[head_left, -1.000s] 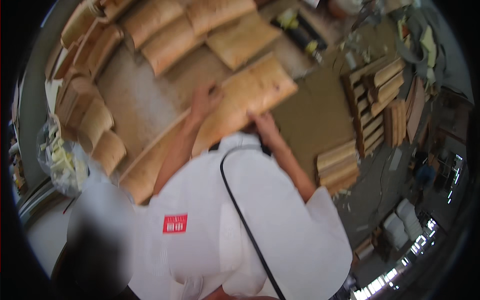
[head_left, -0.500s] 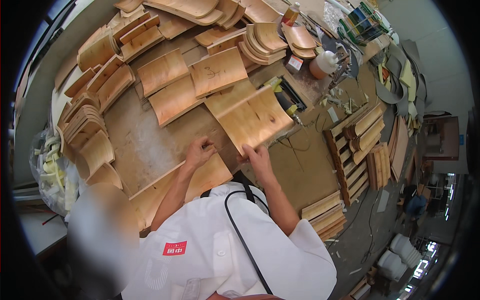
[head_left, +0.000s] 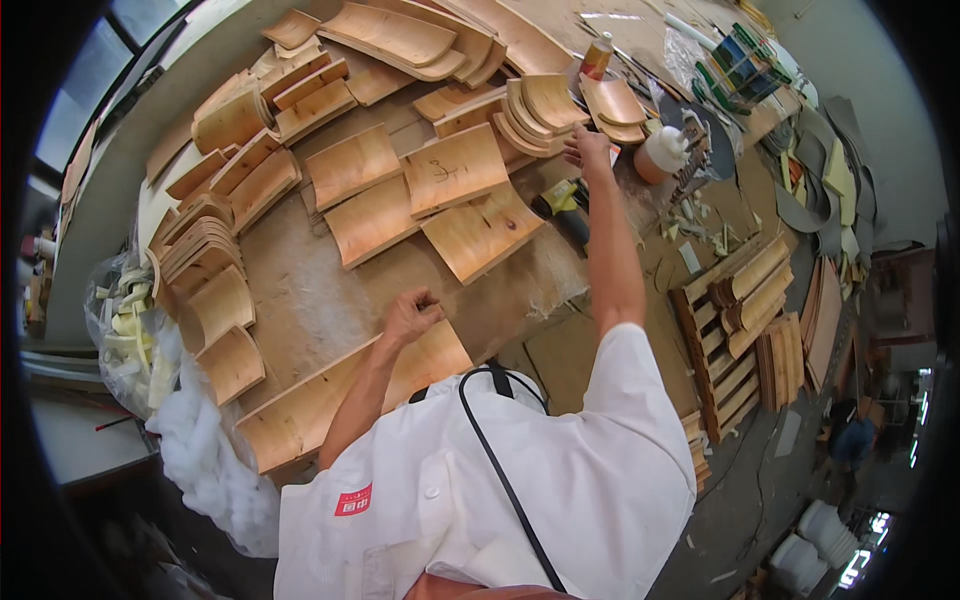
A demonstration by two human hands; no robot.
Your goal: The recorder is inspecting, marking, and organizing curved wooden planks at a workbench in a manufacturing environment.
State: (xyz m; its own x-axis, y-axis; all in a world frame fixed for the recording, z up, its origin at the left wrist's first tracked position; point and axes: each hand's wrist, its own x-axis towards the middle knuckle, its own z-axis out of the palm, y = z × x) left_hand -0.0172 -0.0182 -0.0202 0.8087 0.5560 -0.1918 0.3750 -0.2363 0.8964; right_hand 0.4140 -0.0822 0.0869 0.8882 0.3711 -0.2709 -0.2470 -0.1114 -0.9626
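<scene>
My right hand (head_left: 590, 152) reaches far forward, fingers apart, beside a stack of curved plywood panels (head_left: 552, 103). Whether its fingertips touch the stack I cannot tell. My left hand (head_left: 412, 314) is closed, its fingers curled above the end of a long curved panel (head_left: 335, 398) lying along the table's near side. What it holds, if anything, is hidden. Between the hands, a curved panel with a dark knot (head_left: 483, 238) lies against a panel with a pencil mark (head_left: 453, 172). A yellow-green and black tool (head_left: 566, 208) lies partly behind my right forearm.
More curved panels (head_left: 225, 190) crowd the table's left and far sides. A bottle of orange liquid (head_left: 660, 155) stands beyond my right hand. At right is a slatted wooden pallet (head_left: 712, 350) with stacked panels. White fluffy stuffing (head_left: 215, 455) lies at left.
My right hand has let go of the knotted panel and stretched forward to the far stack. The knotted panel now lies farther left. The left hand stays curled, and the view has shifted.
</scene>
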